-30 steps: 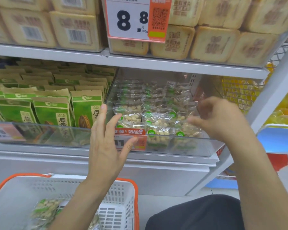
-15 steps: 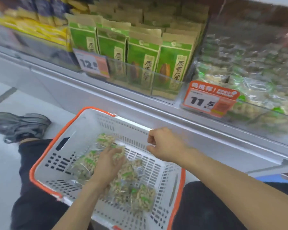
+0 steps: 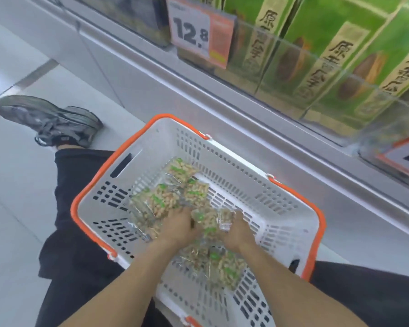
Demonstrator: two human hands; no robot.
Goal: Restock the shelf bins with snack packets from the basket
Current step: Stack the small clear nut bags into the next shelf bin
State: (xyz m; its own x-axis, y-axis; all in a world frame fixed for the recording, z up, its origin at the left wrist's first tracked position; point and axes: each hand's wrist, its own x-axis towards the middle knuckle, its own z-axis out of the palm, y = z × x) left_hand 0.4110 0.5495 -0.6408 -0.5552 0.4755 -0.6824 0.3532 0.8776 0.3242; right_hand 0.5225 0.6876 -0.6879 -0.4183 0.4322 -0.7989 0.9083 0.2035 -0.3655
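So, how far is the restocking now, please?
Done: cannot be judged here, since the snack bin is out of view. In hand: left hand and right hand are both down in the basket, gathering packets. Left: many packets remain in the basket and must go to the shelf.

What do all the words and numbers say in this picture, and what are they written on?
"12.8": orange and white price tag clipped to the shelf front.
"原香瓜子", as best it reads: gold strips down the green snack bags on the shelf.
A second price tag at the right edge is cut off; only part of a digit shows.
Small print on the first tag is too blurred to read.
Green labels on the snack packets in the basket: too blurred.
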